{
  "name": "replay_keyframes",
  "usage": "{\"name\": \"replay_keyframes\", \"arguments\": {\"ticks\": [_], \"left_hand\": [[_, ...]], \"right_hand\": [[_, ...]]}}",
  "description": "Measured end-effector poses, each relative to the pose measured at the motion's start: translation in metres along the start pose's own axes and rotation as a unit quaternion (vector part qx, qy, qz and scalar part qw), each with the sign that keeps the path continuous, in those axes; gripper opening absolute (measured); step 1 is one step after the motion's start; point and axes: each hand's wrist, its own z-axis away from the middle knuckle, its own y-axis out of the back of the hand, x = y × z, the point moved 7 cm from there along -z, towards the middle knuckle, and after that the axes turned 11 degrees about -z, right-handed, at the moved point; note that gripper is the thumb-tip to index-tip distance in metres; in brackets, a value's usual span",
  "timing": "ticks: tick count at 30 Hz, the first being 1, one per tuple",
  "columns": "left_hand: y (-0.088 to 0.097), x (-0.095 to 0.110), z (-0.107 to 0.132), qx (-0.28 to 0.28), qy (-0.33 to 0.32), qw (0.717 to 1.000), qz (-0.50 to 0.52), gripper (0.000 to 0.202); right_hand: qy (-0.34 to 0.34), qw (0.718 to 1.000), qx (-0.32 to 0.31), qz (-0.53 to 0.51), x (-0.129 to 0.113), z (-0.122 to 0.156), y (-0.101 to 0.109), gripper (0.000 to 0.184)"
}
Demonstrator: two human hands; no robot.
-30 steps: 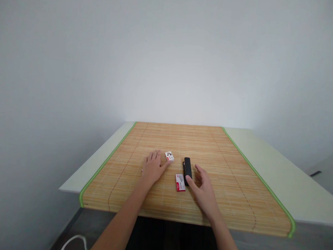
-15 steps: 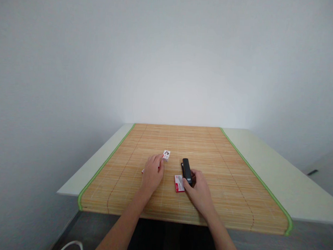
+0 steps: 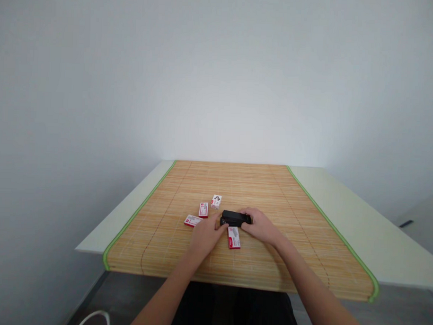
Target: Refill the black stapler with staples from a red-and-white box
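Observation:
A black stapler [image 3: 236, 218] lies crosswise between my hands, just above the bamboo mat. My left hand [image 3: 207, 234] pinches its left end between thumb and fingers. Around its right end my right hand [image 3: 260, 224] is closed. Just below the stapler lies a red and white staple box [image 3: 234, 238] on the mat. Two more flat red and white boxes are on the left: one box [image 3: 203, 210] stands clear of my hand, the other box [image 3: 192, 221] is partly covered by my left fingers. Behind them sits a small white box [image 3: 216, 201] with a dark picture on top.
The bamboo mat [image 3: 258, 183] with green edging covers the middle of a white table [image 3: 346, 209]. A pale wall [image 3: 233, 87] rises behind the far edge. On the floor at lower left runs a white cable [image 3: 95, 313].
The stapler has turned from pointing away to lying crosswise. My left hand has come from the boxes to its left end, uncovering two boxes. My right hand still grips the stapler.

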Motion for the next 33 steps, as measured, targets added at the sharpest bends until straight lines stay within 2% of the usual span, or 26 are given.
{"name": "replay_keyframes", "arguments": {"ticks": [4,8,12,15,17,20,23,27,30,33], "left_hand": [[-0.003,-0.001,-0.007,-0.027,-0.004,0.999,-0.019,0.038],[-0.006,-0.004,-0.006,-0.031,-0.001,0.999,-0.023,0.035],[-0.006,-0.004,-0.004,-0.015,-0.004,1.000,-0.020,0.037],[-0.005,-0.003,-0.003,-0.008,-0.006,1.000,-0.009,0.033],[-0.006,-0.003,-0.004,-0.009,0.001,1.000,0.000,0.033],[-0.008,-0.006,-0.004,-0.011,0.018,1.000,0.007,0.040],[-0.009,-0.009,-0.004,-0.008,0.025,1.000,0.010,0.043],[-0.009,-0.008,-0.004,-0.004,0.015,1.000,0.016,0.042],[-0.009,-0.009,-0.004,-0.001,0.019,1.000,0.015,0.042],[-0.011,-0.011,-0.003,-0.001,0.020,1.000,0.017,0.042]], "right_hand": [[0.026,0.999,-0.027,-0.001,-0.009,-0.008,-0.009,0.038],[0.054,0.997,-0.056,-0.015,-0.026,-0.018,-0.018,0.037],[0.071,0.996,-0.057,-0.019,-0.041,-0.033,-0.023,0.024],[0.077,0.995,-0.061,-0.017,-0.049,-0.041,-0.018,0.017],[0.082,0.995,-0.060,-0.021,-0.054,-0.041,-0.007,0.019],[0.078,0.996,-0.039,-0.033,-0.057,-0.034,0.021,0.024],[0.053,0.997,-0.016,-0.048,-0.048,-0.020,0.050,0.028],[0.017,0.993,0.014,-0.114,-0.022,0.001,0.082,0.034],[-0.037,0.983,0.055,-0.170,0.006,0.019,0.102,0.041],[-0.091,0.975,0.073,-0.190,0.031,0.038,0.111,0.045]]}}
